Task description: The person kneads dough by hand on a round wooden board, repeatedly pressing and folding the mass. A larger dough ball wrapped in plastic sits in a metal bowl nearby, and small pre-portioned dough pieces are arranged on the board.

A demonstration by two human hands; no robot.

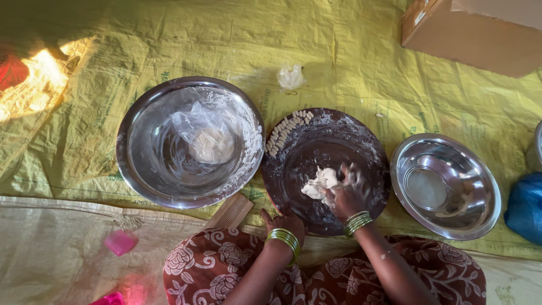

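Two hands: right hand [345, 192] kneading dough [317, 184].

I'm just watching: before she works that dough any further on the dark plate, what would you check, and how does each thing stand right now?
1. Right hand on the dough lump: ok, pressing it at the plate's middle.
2. Left hand steadying the dark round plate: ok, it rests at the near rim.
3. Plate floured: ok, white dusting shows.
4. Small shaped pieces out of the way: ok, lined along the far-left rim.
5. Large steel bowl within reach: ok, holds wrapped dough.
6. Smaller steel bowl contents: cannot tell.
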